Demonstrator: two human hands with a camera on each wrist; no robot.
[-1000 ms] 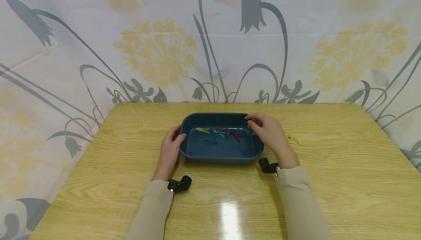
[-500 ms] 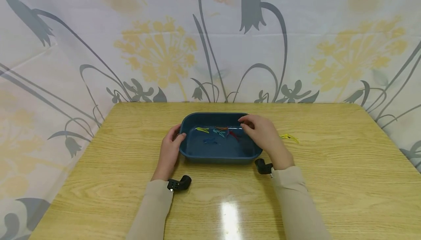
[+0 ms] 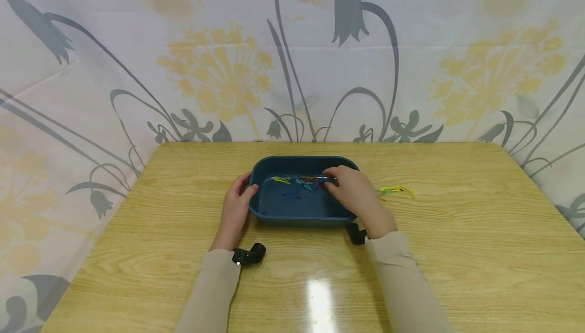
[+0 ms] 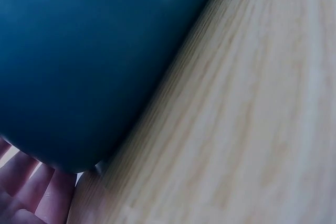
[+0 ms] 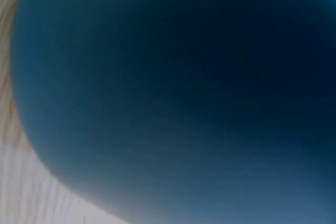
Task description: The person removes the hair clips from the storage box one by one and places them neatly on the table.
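A dark blue plastic basin (image 3: pixel 301 217) sits on the table. My left hand (image 3: pixel 238 198) grips its left end, thumb over the rim and fingers along the outer wall; the left wrist view shows those fingers (image 4: pixel 37 184) against the basin. Inside lie a yellow clothespin (image 3: pixel 281 179), a light-blue one, a darker blue clothespin (image 3: pixel 292 195), an orange-brown one and a red clothespin (image 3: pixel 321 184). My right hand (image 3: pixel 354 191) reaches over the right side, its thumb and forefinger apart beside the red clothespin, which it partly hides. Only blurred basin wall fills the right wrist view.
Right of the basin, partly behind the right hand, a yellow clothespin (image 3: pixel 403 190) and a green clothespin (image 3: pixel 387 191) lie on the wooden table (image 3: pixel 457 231). A flower-patterned cloth (image 3: pixel 301 69) hangs behind the table's far edge.
My right hand has moved left and down into the basin, from its right rim to the red clothespin. More of the clothespins on the table now shows. The left hand stays put.
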